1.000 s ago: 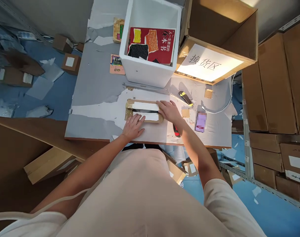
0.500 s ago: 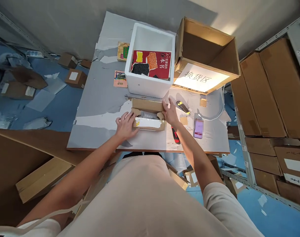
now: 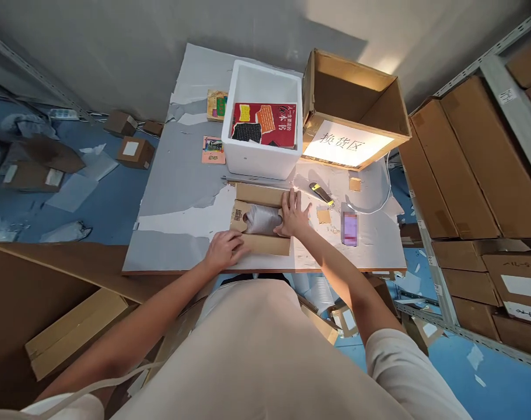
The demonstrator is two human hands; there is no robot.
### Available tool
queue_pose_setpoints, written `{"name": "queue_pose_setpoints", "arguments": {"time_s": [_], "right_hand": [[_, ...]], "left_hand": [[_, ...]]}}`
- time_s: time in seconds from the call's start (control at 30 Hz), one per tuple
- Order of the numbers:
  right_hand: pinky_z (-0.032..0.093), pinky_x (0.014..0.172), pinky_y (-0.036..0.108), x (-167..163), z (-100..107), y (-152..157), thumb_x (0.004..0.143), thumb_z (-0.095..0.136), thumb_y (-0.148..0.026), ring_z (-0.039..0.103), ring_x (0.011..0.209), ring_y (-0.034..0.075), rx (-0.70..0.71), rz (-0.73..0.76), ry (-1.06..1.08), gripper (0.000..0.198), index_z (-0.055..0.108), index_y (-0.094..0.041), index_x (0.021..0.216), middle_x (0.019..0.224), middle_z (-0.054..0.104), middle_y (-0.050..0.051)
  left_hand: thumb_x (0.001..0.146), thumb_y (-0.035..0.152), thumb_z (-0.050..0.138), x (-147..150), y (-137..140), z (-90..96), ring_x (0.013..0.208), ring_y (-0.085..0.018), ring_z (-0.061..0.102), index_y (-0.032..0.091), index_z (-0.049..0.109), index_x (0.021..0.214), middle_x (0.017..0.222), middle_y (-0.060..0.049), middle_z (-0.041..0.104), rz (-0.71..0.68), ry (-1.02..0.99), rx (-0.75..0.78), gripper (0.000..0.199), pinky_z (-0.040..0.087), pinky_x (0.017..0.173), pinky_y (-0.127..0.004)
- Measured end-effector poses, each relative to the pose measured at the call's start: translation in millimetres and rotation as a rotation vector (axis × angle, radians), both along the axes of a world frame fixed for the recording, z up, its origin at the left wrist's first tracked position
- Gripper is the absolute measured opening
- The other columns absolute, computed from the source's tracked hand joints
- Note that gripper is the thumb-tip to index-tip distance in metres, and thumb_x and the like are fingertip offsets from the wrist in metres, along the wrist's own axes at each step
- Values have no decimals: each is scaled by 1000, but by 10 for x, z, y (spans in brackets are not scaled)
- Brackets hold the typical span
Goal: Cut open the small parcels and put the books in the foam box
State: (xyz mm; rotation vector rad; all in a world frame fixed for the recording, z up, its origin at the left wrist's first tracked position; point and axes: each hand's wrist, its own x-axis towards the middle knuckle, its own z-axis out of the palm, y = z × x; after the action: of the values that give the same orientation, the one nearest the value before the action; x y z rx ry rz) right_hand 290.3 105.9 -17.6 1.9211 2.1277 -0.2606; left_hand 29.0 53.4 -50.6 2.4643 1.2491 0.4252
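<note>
An oblong cardboard box (image 3: 237, 217) lies open on the table (image 3: 169, 204), a rounded bundle (image 3: 262, 219) in wrinkled wrap inside. The right hand (image 3: 294, 217) spreads over the box's right end; the left hand (image 3: 223, 251) bends at its near flap (image 3: 269, 245), grip unclear. Beyond the box stands a smooth foam bin (image 3: 261, 163).

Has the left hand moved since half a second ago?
Yes: judged against the white foam box, the left hand has moved away from it, toward the near edge of the table.
</note>
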Motion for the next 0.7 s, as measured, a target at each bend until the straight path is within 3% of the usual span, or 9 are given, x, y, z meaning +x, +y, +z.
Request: {"name": "queue_pose_setpoints", "arguments": {"time_s": [0.1,0.17,0.27,0.37,0.57,0.7], "right_hand": [[14,102,76,-89,-82,-73,66,69,-58,-15,143,43,8,-54,12,124,-6,-12,153,158,-14,21],[15,100,78,-138,-96,-96,67,68,-57,-14,143,44,7,-89,36,121,-7,-13,153,158,-14,20],[17,98,79,-189,-55,-105,69,68,-45,-11,143,45,-12,-127,64,116,-6,-16,153,159,-14,18],[22,97,78,-142,53,-122,70,65,-32,-2,144,45,-55,-106,132,109,-4,-22,153,160,-12,16],[24,102,74,206,289,-242,73,54,-22,11,145,42,-79,45,224,99,-3,-21,154,161,-3,14],[18,107,70,423,300,-265,77,54,-28,8,146,38,-40,137,172,99,-7,-15,153,161,-1,13]], "left_hand": [[88,41,46,247,195,122,86,-27,63,21,68,81,85,-11,68,138,86,-17,31,38,86,-50],[86,34,48,427,373,192,97,-29,61,20,70,91,96,-13,69,9,126,-18,26,38,86,-49],[83,25,47,604,586,259,120,-30,51,21,72,97,103,-12,70,-267,195,-18,29,30,101,-52],[77,39,56,614,659,323,132,-38,38,20,75,91,97,-14,71,-254,249,11,30,10,111,-60],[59,71,65,405,541,468,144,-41,10,18,71,111,122,-19,62,-61,356,144,75,-3,112,-62],[47,79,65,224,630,437,143,-45,10,10,43,142,149,-25,34,13,403,83,119,-3,110,-62]]}}
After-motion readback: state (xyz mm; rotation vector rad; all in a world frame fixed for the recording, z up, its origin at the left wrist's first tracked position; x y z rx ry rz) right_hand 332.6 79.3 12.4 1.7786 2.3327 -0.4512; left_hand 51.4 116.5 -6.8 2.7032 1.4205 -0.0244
